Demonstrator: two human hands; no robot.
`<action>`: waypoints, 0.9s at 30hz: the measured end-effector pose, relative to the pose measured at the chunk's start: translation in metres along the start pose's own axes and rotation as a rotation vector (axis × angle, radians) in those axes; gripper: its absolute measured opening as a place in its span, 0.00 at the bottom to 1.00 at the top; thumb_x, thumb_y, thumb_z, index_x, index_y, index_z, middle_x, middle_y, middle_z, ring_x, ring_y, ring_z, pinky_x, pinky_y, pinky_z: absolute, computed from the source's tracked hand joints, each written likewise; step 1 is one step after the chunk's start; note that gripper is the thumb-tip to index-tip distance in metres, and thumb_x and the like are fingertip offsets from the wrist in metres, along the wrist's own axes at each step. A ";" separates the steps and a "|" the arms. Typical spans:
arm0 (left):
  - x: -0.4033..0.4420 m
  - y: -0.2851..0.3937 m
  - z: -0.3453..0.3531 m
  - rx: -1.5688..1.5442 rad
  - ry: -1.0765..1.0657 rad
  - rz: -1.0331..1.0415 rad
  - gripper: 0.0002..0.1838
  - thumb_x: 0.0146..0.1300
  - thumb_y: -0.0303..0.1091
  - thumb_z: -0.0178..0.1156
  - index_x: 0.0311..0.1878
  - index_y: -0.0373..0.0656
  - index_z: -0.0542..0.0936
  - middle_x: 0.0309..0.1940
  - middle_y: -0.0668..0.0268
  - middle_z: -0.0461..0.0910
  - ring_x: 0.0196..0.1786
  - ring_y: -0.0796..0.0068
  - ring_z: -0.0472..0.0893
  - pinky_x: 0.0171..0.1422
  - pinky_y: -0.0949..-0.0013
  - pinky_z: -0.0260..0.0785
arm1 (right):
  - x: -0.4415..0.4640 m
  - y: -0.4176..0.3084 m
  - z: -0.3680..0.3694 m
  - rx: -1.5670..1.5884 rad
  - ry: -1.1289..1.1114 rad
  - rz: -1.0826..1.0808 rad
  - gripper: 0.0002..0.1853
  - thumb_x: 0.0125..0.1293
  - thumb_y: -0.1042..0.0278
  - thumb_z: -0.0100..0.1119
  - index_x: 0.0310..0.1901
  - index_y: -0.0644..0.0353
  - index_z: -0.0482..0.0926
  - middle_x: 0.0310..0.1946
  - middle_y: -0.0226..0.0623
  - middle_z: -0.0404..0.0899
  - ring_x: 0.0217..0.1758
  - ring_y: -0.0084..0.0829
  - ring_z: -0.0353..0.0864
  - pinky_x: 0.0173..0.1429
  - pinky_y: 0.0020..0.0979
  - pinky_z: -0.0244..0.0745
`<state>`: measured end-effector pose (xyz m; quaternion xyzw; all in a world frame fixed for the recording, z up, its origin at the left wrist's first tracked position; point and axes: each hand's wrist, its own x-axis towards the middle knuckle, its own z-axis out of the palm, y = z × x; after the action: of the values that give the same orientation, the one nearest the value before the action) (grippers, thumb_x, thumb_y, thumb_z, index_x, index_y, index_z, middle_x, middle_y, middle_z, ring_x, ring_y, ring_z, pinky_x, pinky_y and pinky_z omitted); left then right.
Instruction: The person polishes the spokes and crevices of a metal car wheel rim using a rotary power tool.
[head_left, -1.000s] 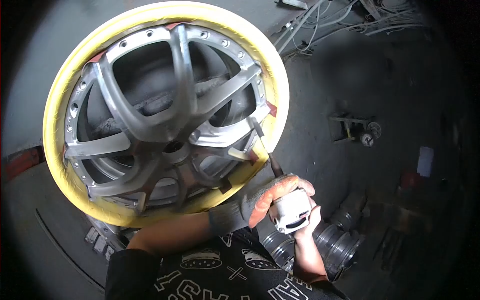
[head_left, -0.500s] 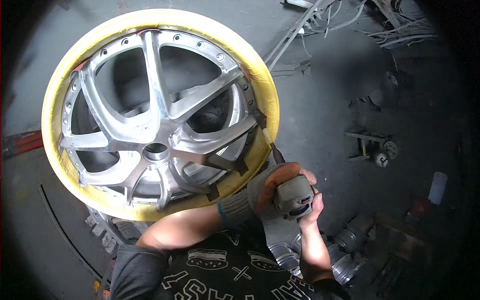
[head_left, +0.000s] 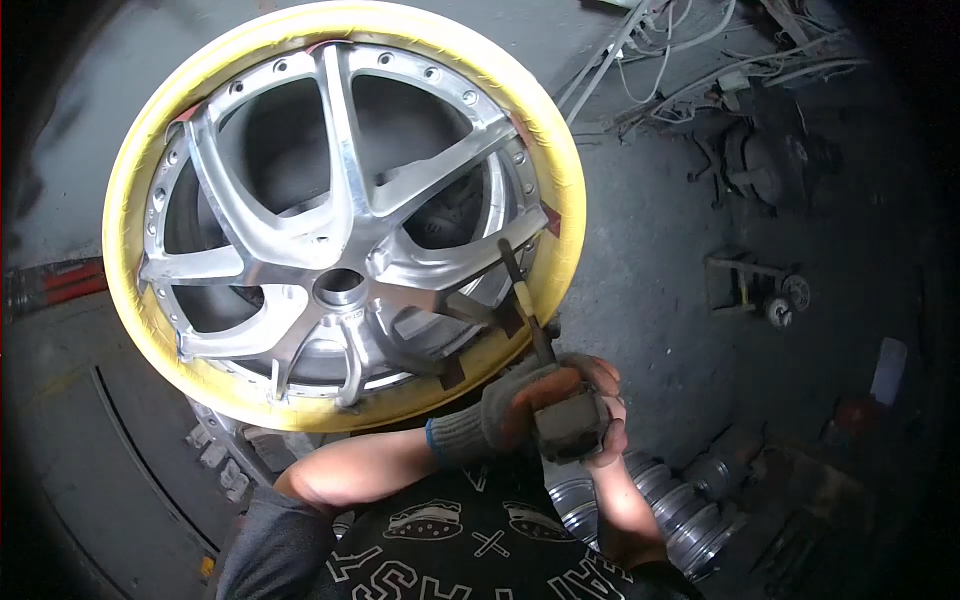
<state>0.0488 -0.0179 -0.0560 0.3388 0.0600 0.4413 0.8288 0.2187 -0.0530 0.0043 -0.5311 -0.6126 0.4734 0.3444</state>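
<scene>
A silver alloy wheel point(head_left: 345, 130), its rim wrapped in yellow tape point(head_left: 566, 180), fills the upper left of the view. Both my hands hold a dusty straight grinder point(head_left: 572, 425) below the rim's lower right. My left hand point(head_left: 520, 405), in a grey and orange work glove, wraps around the front of its body. Bare, my right hand point(head_left: 612, 430) grips the far side, partly hidden by the body. The grinder's long shaft point(head_left: 523, 297) reaches over the yellow rim. Its dark tip point(head_left: 506, 248) is at the right-hand spoke; contact cannot be made out.
Several shiny metal wheels point(head_left: 690, 530) are stacked at the lower right. Cables point(head_left: 650, 60) run along the wall at the top. A small metal stand point(head_left: 745, 285) is at the right. A curved strip point(head_left: 150, 470) lies at the lower left.
The grinder's tip has moved from the spoke's outer end by the rim inward along the spoke. In the view, the wheel sits further right and slightly higher. Both hands keep their hold.
</scene>
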 end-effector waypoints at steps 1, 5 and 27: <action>-0.002 0.010 0.000 -0.021 -0.045 -0.009 0.22 0.74 0.40 0.56 0.65 0.38 0.73 0.65 0.55 0.71 0.70 0.61 0.71 0.74 0.60 0.65 | -0.004 0.003 0.005 0.030 0.007 -0.041 0.42 0.72 0.33 0.28 0.56 0.67 0.81 0.59 0.53 0.81 0.67 0.52 0.74 0.73 0.48 0.62; -0.023 0.000 0.003 0.360 -0.020 0.149 0.21 0.75 0.41 0.50 0.62 0.36 0.74 0.62 0.55 0.74 0.67 0.62 0.73 0.72 0.62 0.66 | -0.020 0.008 0.025 0.004 0.030 -0.135 0.41 0.74 0.35 0.27 0.53 0.66 0.82 0.60 0.55 0.80 0.71 0.55 0.70 0.75 0.52 0.59; -0.106 0.086 -0.013 -0.643 0.009 -0.365 0.35 0.71 0.52 0.54 0.68 0.31 0.70 0.59 0.55 0.79 0.61 0.68 0.79 0.68 0.64 0.70 | -0.038 -0.046 0.149 0.140 0.132 0.057 0.54 0.70 0.20 0.34 0.65 0.75 0.73 0.59 0.55 0.80 0.63 0.45 0.81 0.70 0.42 0.72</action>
<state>-0.0799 -0.0602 -0.0340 0.0430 -0.0187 0.2838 0.9577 0.0739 -0.1212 0.0036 -0.5530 -0.5387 0.4886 0.4066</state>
